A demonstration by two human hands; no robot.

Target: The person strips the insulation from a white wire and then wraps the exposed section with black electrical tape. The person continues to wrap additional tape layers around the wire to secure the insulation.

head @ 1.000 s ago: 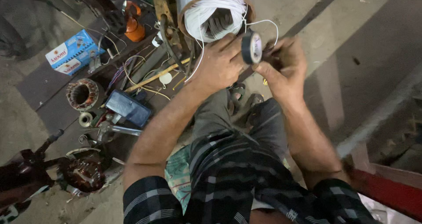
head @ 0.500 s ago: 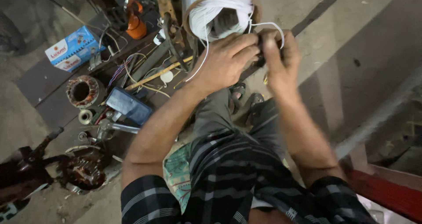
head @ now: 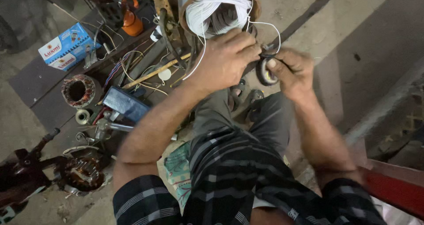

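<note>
A metal motor cylinder with white windings (head: 219, 9) stands in front of me at top centre. My left hand (head: 227, 59) is closed around thin white lead wires (head: 265, 26) that loop out of the windings. My right hand (head: 293, 72) grips a black roll of insulating tape (head: 264, 72) just right of the left hand, the two hands almost touching. The joint between the fingers is hidden and blurred.
A blue and white box (head: 64, 46), an orange oil can (head: 131, 22), a copper-wound stator (head: 79, 90), a dark blue flat case (head: 126, 103), loose wires and tools lie on the floor at left. A rotor assembly (head: 84, 174) sits lower left; a red bar (head: 393, 194) runs lower right.
The tape roll dropped from above the hands to between them, at my right hand's fingertips. Both hands stayed close together at the wire loop under the windings.
</note>
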